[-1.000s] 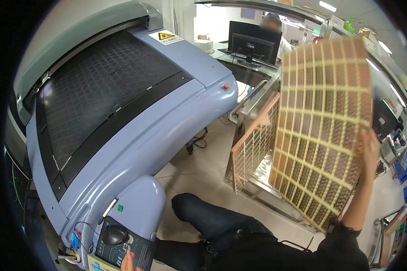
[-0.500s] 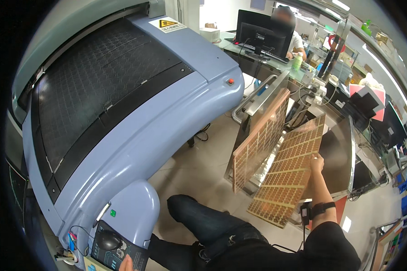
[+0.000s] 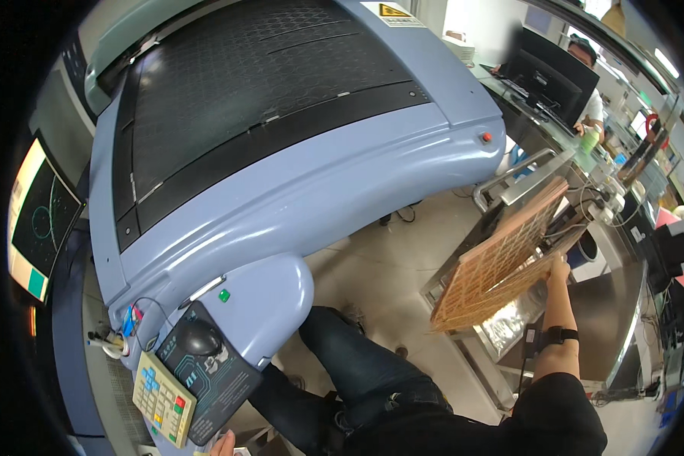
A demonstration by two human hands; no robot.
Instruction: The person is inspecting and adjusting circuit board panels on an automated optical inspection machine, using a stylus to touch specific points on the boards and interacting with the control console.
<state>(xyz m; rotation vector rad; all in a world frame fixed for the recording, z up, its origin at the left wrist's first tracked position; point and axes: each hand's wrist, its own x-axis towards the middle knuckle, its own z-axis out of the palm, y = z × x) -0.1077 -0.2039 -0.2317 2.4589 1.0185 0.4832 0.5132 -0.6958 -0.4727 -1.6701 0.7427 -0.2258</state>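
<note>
My right hand point(image 3: 558, 271) is closed on the upper right edge of a copper-coloured circuit board panel point(image 3: 509, 295), thin and blurred by motion. The panel leans close against a stack of similar upright panels point(image 3: 501, 247), and I cannot tell whether they touch. The stack stands tilted on a metal cart point(image 3: 498, 323) with a shiny silver bottom. Only the fingertips of my left hand point(image 3: 224, 443) show at the lower edge, below the mouse mat point(image 3: 228, 387); the rest is out of the picture, so its grip is hidden.
A large blue-grey machine point(image 3: 281, 213) with a black top fills the left and middle. Near its front corner lie a black mouse point(image 3: 203, 337) and a beige keypad point(image 3: 165, 399). A lit screen point(image 3: 45, 220) stands far left. Behind a monitor point(image 3: 551, 80), another person sits at a desk.
My right hand has swung the panel in toward the stack, narrowing the gap between them. The view has turned left, bringing the keypad and lit screen into sight.
</note>
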